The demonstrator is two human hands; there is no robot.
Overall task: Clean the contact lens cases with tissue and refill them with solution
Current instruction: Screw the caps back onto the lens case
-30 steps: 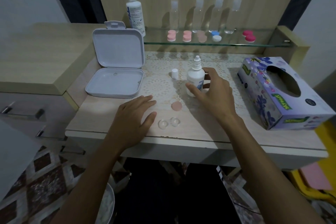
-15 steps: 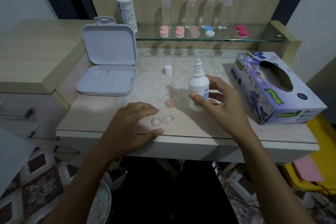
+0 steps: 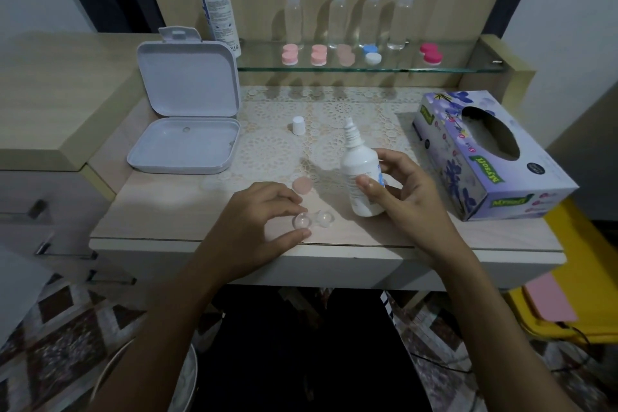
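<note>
Two open wells of the clear lens case (image 3: 312, 220) sit near the table (image 3: 434, 237) edge; our left hand (image 3: 257, 227) pinches it, right hand (image 3: 406, 192) grips the uncapped solution bottle (image 3: 360, 174). Refilling seems in hand: next, tip the nozzle over a well.

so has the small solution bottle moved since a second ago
Yes. The small solution bottle, gripped by the right hand, has come toward the desk's front edge, away from its white cap.
</note>
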